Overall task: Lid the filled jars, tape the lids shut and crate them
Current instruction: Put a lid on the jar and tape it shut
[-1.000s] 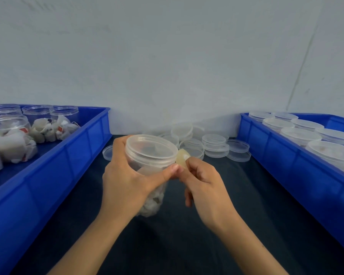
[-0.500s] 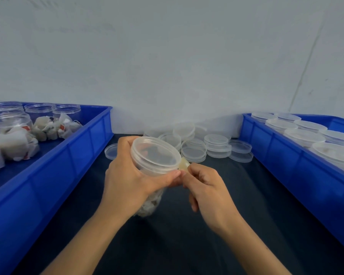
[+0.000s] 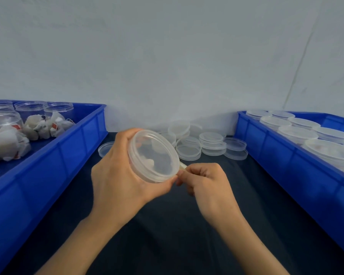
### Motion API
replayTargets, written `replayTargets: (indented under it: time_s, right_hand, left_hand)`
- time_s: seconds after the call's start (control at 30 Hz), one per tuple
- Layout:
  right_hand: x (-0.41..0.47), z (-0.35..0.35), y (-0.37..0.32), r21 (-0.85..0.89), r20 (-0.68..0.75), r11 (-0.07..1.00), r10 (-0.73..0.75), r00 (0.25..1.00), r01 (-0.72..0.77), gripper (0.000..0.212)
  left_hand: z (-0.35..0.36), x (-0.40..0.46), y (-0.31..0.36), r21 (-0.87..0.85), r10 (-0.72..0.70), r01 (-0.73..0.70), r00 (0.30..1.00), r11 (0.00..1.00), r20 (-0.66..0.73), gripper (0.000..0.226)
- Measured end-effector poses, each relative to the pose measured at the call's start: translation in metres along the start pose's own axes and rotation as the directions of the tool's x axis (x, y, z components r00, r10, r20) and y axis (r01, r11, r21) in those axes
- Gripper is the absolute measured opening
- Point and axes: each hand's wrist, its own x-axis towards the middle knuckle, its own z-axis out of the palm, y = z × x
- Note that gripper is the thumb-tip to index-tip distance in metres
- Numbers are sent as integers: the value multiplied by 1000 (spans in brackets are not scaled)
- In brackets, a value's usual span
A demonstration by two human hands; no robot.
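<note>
The light, slippery jar [image 3: 153, 155] is gripped by the left hand [image 3: 117, 181]; tape [image 3: 182, 166] is pinched by the right hand [image 3: 205, 181] at the rim.

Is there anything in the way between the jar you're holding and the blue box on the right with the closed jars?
Nothing visible. The jar in the left hand sits above bare dark table; only the right hand, pinching tape, lies toward the right crate.
</note>
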Motion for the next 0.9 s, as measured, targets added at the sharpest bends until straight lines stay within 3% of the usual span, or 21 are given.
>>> replayTargets:
  time_s: [0.9]
  right_hand:
    - [13, 4, 12, 128, -51, 988, 91, 995, -83, 28]
  left_hand:
    - [11, 0, 9, 155, 66, -62, 998, 986, -20, 94]
